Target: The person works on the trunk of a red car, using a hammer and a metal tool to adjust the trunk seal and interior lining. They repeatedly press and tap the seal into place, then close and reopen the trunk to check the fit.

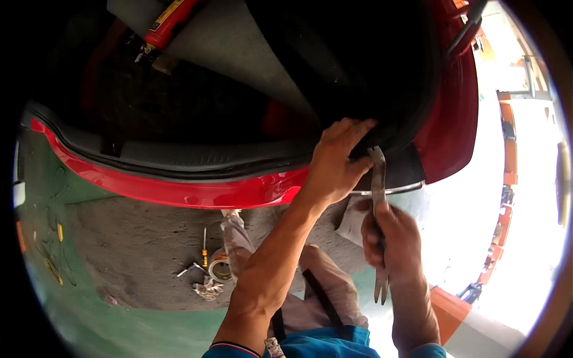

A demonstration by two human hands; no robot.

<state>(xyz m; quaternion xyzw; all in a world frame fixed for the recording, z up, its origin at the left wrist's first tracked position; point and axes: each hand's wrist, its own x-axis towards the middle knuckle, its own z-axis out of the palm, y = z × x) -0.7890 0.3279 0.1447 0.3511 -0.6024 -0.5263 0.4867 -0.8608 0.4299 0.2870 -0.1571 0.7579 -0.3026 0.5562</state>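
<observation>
My right hand [394, 235] is wrapped around the shaft of a metal pry bar [379, 176], which stands nearly upright. Its notched, slightly bent upper end reaches the dark rear corner of a red car's open trunk, and its forked lower end shows below my fist. Just left of the bar's upper end, my left hand [339, 161] rests on the black trunk trim [239, 158] with fingers stretched out and thumb apart. Deep shadow hides part of the trim under its fingertips. The red bumper [227, 192] curves below the trim.
Inside the trunk, a red fire extinguisher [170, 24] lies by a grey panel [239, 48]. On a dusty grey mat [137, 250] are a yellow-handled screwdriver [205, 258], a tape roll [221, 269] and a crumpled whitish cloth [209, 289]. Orange boxes [509, 161] line the bright right side.
</observation>
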